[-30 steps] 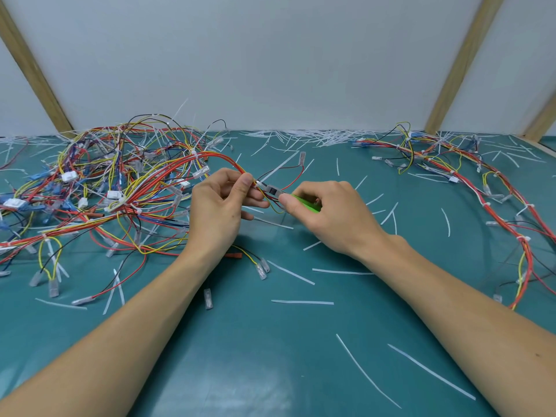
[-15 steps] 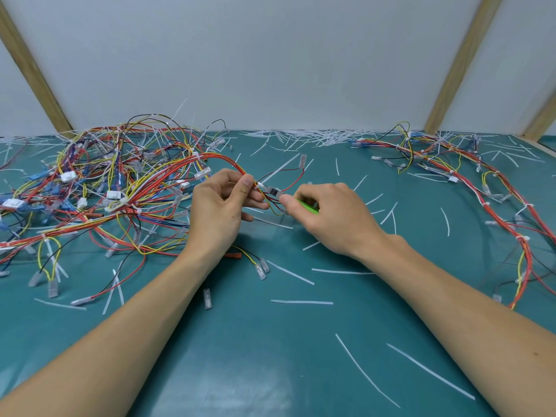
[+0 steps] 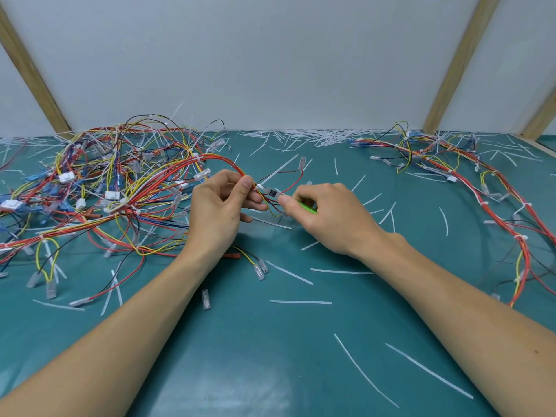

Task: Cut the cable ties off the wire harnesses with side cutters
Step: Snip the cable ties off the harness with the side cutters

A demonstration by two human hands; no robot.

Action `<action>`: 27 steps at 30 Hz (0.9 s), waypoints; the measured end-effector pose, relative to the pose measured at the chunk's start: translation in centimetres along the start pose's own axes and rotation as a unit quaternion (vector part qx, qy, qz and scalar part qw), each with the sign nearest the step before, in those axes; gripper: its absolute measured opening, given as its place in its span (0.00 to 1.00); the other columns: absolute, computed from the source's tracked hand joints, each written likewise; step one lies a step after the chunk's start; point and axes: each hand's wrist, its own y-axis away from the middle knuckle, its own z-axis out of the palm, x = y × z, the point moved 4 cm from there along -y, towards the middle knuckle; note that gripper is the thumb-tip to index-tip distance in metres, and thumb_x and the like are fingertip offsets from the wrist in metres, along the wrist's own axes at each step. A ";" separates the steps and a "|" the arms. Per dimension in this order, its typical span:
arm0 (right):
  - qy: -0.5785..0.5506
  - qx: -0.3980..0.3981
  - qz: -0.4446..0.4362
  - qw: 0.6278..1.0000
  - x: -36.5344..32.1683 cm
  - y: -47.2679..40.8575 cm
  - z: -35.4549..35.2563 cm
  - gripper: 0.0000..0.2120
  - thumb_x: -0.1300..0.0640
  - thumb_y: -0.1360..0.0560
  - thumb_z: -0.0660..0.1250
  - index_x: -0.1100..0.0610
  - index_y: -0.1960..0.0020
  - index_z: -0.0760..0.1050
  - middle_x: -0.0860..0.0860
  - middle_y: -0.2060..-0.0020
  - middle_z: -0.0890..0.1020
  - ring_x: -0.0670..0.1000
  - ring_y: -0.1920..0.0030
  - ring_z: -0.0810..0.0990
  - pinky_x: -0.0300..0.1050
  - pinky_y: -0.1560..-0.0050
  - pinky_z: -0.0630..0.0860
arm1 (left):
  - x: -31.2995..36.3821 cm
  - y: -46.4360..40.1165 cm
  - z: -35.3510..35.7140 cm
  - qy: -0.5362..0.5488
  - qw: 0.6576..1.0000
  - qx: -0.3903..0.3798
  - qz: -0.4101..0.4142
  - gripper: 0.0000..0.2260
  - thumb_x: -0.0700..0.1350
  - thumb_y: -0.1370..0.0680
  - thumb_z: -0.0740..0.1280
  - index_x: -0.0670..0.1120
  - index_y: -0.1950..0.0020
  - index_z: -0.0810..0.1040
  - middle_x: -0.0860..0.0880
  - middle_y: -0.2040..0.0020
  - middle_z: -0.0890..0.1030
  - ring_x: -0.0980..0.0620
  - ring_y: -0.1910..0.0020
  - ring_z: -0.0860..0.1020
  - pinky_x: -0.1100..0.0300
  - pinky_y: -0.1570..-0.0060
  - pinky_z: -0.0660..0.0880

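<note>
At the left lies the tangled pile on the table. My left hand pinches the soft, light harness beside its tie. My right hand grips the cutters; their tip touches it. Before me there is open room, only slippery scraps.

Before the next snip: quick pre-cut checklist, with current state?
1. Left hand pinches the harness near the tie: ok.
2. Right hand grips the cutters: ok.
3. Cutter tip at the tie: ok.
4. Blades on the tie only, no wire caught: cannot tell, too small.
5. Left fingertips clear of the blades: cannot tell, very close.
6. Mat free of offcuts: not ok.
</note>
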 end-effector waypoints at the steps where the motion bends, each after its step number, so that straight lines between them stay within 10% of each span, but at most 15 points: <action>1: -0.001 0.000 0.001 1.000 0.0 0.0 0.0 0.34 0.28 0.25 0.50 0.57 0.62 0.77 0.53 0.71 0.74 0.54 0.64 0.73 0.53 0.60 0.73 | 0.0 0.0 0.0 -0.001 1.000 0.000 0.000 0.08 0.43 0.16 0.64 0.48 0.56 0.76 0.50 0.64 0.84 0.48 0.62 0.86 0.58 0.69 0.76; 27: -0.002 -0.002 0.001 1.000 0.0 -0.1 0.0 0.35 0.28 0.26 0.50 0.58 0.61 0.78 0.55 0.70 0.76 0.56 0.63 0.74 0.53 0.60 0.73 | 0.1 0.1 0.0 -0.002 1.000 -0.001 -0.003 0.08 0.43 0.16 0.64 0.47 0.56 0.76 0.51 0.65 0.84 0.50 0.63 0.86 0.59 0.70 0.77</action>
